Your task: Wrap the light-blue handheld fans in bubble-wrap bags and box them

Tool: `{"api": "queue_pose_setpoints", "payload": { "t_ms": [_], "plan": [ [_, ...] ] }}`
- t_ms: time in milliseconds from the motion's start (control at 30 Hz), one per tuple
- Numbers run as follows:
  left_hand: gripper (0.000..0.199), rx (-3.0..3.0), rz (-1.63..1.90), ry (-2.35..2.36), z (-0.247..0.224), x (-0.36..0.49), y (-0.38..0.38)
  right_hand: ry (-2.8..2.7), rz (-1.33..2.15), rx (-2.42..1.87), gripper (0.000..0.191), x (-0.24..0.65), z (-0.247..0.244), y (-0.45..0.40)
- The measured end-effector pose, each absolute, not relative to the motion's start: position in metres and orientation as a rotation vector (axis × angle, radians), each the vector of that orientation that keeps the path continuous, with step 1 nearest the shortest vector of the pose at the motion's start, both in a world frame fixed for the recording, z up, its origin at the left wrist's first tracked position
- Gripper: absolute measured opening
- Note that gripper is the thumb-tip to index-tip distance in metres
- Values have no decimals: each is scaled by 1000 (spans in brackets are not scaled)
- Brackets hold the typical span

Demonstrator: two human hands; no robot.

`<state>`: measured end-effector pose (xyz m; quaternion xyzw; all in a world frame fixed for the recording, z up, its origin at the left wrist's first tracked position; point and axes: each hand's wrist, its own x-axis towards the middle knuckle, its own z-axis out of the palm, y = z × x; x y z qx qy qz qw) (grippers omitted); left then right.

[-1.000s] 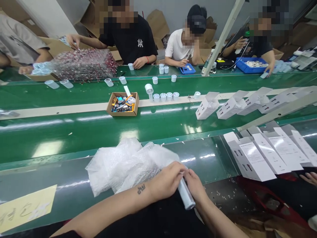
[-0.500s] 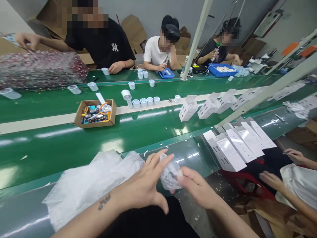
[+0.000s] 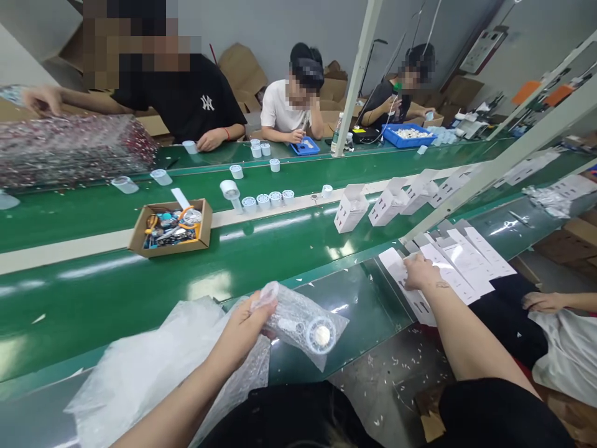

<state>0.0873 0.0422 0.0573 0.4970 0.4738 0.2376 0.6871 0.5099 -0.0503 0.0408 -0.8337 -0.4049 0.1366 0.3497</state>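
Note:
My left hand is closed round one end of a clear bubble-wrap bag. Inside the bag shows a round white and pale-blue piece with a narrower part beside it; its exact kind I cannot make out. My right hand reaches out to the right, its fingers bent over the upper edge of the nearest white box in a row of open boxes. Sheets of bubble wrap lie to the left, under my left forearm.
Beyond the near ledge runs a green conveyor belt carrying a cardboard tray of tools, several pale cups and open white boxes. A slanted metal post rises at right. Co-workers sit across the belt; another person's hand is at right.
My left hand has taken hold of the wrapped piece, now stretched out flat in its bag. My right hand has left it and moved right onto the nearest white box.

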Motion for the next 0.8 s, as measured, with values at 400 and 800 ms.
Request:
{"api": "queue_pose_setpoints", "payload": {
  "t_ms": [400, 800],
  "plan": [
    [28, 571, 945, 999, 86, 106, 81, -1498, 291, -1960, 94, 296, 0, -42],
    [22, 1569, 552, 1414, 103, 59, 57, -1918, 799, -1628, 43, 290, 1, -64]
  ]
}}
